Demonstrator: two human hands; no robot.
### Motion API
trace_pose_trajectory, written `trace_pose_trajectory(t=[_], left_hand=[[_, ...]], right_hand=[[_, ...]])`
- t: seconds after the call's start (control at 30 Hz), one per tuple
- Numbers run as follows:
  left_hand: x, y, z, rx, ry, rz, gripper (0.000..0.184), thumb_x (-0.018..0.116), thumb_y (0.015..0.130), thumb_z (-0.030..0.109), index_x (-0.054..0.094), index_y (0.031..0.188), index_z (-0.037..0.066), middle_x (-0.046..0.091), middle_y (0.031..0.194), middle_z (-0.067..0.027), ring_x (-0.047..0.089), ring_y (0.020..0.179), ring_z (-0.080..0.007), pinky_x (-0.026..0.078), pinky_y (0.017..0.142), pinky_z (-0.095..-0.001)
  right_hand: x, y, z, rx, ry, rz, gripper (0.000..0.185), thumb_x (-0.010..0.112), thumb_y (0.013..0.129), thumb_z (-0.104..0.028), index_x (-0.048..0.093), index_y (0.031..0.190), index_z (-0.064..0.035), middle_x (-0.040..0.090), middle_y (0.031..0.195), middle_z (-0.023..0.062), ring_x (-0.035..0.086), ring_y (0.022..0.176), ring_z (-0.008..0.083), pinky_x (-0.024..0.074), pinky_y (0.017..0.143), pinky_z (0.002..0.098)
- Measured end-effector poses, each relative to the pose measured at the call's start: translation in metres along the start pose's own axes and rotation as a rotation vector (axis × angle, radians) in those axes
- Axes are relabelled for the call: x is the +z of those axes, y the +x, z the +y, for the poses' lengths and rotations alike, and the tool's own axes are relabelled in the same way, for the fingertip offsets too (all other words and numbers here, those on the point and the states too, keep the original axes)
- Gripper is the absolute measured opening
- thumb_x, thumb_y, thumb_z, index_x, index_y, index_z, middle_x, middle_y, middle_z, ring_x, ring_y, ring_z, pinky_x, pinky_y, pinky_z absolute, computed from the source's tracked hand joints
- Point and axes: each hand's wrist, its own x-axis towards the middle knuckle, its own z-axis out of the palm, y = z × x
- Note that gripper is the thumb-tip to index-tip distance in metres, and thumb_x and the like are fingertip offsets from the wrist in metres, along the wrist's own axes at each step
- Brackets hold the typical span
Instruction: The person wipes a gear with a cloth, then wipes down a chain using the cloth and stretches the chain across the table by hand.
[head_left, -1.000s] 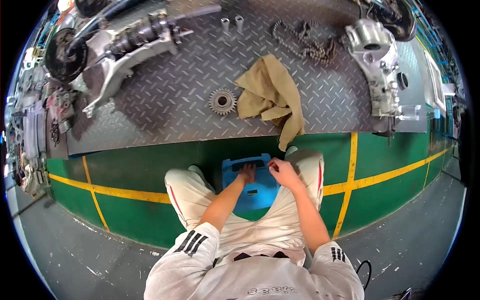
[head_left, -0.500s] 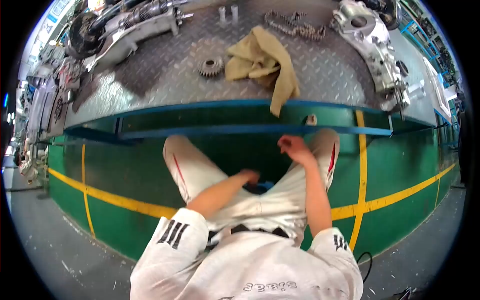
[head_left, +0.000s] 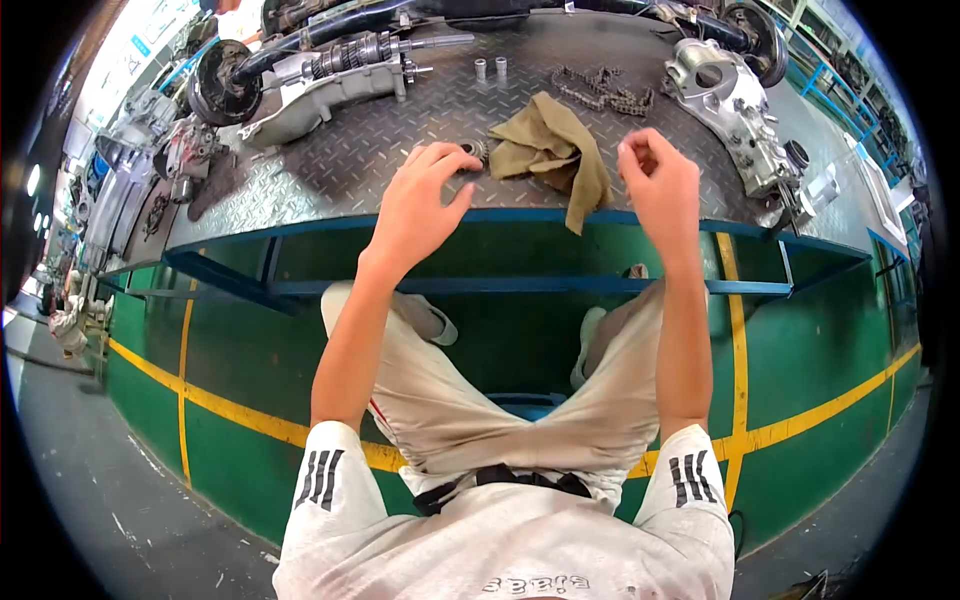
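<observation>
My left hand [head_left: 425,200] is raised at the front edge of the metal table, fingers apart and curved, with nothing in them. It partly covers a toothed gear [head_left: 474,150]. To the right of the gear lies a crumpled brown cloth [head_left: 550,145], one corner hanging over the edge. My right hand [head_left: 662,185] is up on the other side of the cloth, its fingers curled together; whether anything is between them cannot be made out. Below, a bit of the blue stool [head_left: 525,403] shows between my thighs.
On the tread-plate table [head_left: 350,180] stand two small metal sockets [head_left: 491,70], with a chain [head_left: 603,92] to their right. A housing with a geared shaft [head_left: 340,85] lies at left, another metal housing [head_left: 735,115] at right. A blue frame bar [head_left: 480,286] runs beneath.
Both hands have risen from low by the stool and my lap to the table's front edge. The blue stool, earlier in full view, is now mostly hidden under me.
</observation>
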Motion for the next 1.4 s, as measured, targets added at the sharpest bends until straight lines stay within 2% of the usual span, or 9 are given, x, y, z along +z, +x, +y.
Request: trace_pose_trajectory(t=[0.17,0.33,0.5,0.77,0.87,1.07,1.27,1.33,1.4], left_hand=[[0.038,0.042,-0.044,-0.265,0.287,-0.26,0.071,0.082,0.09,0.03,0.054,0.15,0.004,0.056,0.145,-0.0173,0.05,0.137,-0.038,0.045,0.114,-0.0484],[0.045,0.064,-0.062,-0.201,0.19,-0.302,0.069,0.086,0.085,0.024,0.059,0.146,0.006,0.06,0.139,-0.0144,0.056,0.125,-0.0362,0.049,0.106,-0.0463],[0.039,0.074,-0.051,-0.356,0.197,-0.308,0.068,0.089,0.079,0.019,0.063,0.141,0.005,0.063,0.134,-0.0129,0.059,0.119,-0.0362,0.052,0.1,-0.0449],[0.028,0.092,-0.029,-0.174,-0.101,-0.074,0.074,0.095,0.07,0.018,0.067,0.136,0.0,0.066,0.134,-0.0181,0.065,0.116,-0.0365,0.052,0.1,-0.0445],[0.035,0.092,-0.019,-0.155,-0.147,-0.084,0.071,0.094,0.071,0.015,0.068,0.136,0.002,0.066,0.133,-0.0174,0.065,0.116,-0.0366,0.053,0.1,-0.0443],[0.068,0.083,-0.017,-0.102,-0.206,-0.122,0.065,0.093,0.072,0.015,0.066,0.129,0.001,0.067,0.13,-0.0182,0.063,0.117,-0.0389,0.052,0.102,-0.046],[0.097,0.065,-0.016,-0.138,-0.151,-0.193,0.066,0.092,0.074,0.015,0.062,0.131,0.0,0.065,0.133,-0.0197,0.059,0.124,-0.0395,0.048,0.109,-0.046],[0.092,0.059,-0.015,-0.145,-0.171,-0.144,0.067,0.09,0.075,0.012,0.06,0.134,-0.001,0.064,0.135,-0.0191,0.059,0.122,-0.0395,0.047,0.111,-0.0471],[0.083,0.057,-0.02,-0.143,-0.092,-0.192,0.069,0.088,0.073,0.01,0.06,0.136,0.001,0.063,0.137,-0.0182,0.06,0.118,-0.0401,0.048,0.107,-0.0476]], right_hand=[[0.025,0.053,0.015,0.155,-0.355,-0.278,0.052,0.076,0.097,-0.041,0.065,0.13,-0.0026,0.077,0.098,0.0183,0.074,0.096,0.0406,0.0566,0.085,0.0484],[0.042,0.073,0.039,-0.016,-0.398,-0.565,0.052,0.081,0.092,-0.036,0.068,0.125,0.002,0.075,0.11,0.0226,0.071,0.097,0.0435,0.0563,0.085,0.0493],[0.047,0.084,0.05,0.048,-0.146,-0.577,0.026,0.074,0.095,-0.009,0.068,0.118,0.0023,0.072,0.107,0.0232,0.071,0.094,0.044,0.0578,0.082,0.0452],[0.046,0.071,0.052,-0.087,-0.327,-0.537,0.019,0.068,0.097,-0.003,0.066,0.115,-0.001,0.07,0.1,0.0213,0.069,0.091,0.0443,0.0553,0.078,0.0494],[0.044,0.08,0.039,-0.154,-0.549,-0.258,0.03,0.074,0.096,-0.012,0.067,0.123,-0.0021,0.071,0.112,0.017,0.068,0.102,0.04,0.0543,0.089,0.047],[0.037,0.064,0.045,-0.128,-0.486,-0.44,0.034,0.079,0.094,-0.026,0.07,0.117,-0.0024,0.073,0.105,0.0152,0.069,0.095,0.0381,0.0552,0.083,0.0442],[0.049,0.073,0.029,0.38,-0.387,-0.404,0.023,0.072,0.1,-0.019,0.071,0.096,0.0035,0.077,0.102,0.019,0.072,0.088,0.0409,0.0562,0.079,0.0389],[0.058,0.058,0.033,0.023,0.124,-0.335,0.021,0.071,0.1,-0.018,0.071,0.102,0.0034,0.077,0.122,0.021,0.075,0.103,0.0393,0.0567,0.09,0.0374],[0.054,0.057,0.038,-0.159,0.198,-0.683,0.042,0.069,0.102,-0.02,0.065,0.14,-0.0025,0.062,0.151,0.0212,0.062,0.137,0.0397,0.0478,0.114,0.0421]])
